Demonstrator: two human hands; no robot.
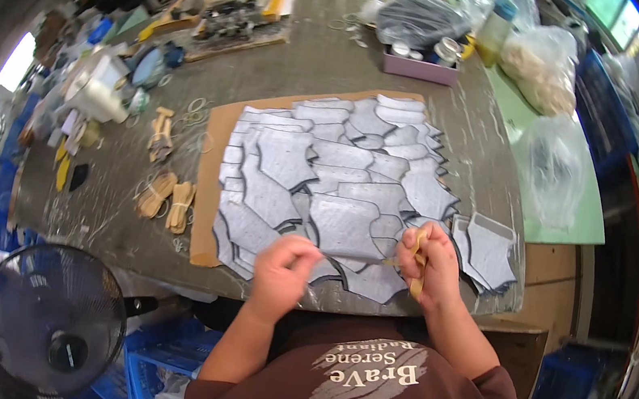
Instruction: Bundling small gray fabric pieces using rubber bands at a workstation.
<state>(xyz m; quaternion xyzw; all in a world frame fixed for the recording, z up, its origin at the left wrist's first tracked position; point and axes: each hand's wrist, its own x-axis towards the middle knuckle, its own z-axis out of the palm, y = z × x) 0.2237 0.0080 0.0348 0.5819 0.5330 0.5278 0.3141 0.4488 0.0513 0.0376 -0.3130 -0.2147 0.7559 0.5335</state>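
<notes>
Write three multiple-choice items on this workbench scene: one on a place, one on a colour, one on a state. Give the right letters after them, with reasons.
1. Where do the grey cut pieces lie?
A. in the pink box
B. on a brown cardboard sheet
C. on the floor

2. What colour is the person's shirt?
A. brown
B. white
C. yellow

3. What is the right hand doing?
A. resting flat and empty
B. gripping a tan brush-like tool
C. lifting the bottle

Answers:
1 B: the brown cardboard sheet shows as a border around the overlapping pieces on the table.
2 A: the shirt is brown with pale print.
3 B: the fingers are closed around the tan brush-like tool, while the left hand is curled at the edge of the pieces.
</notes>
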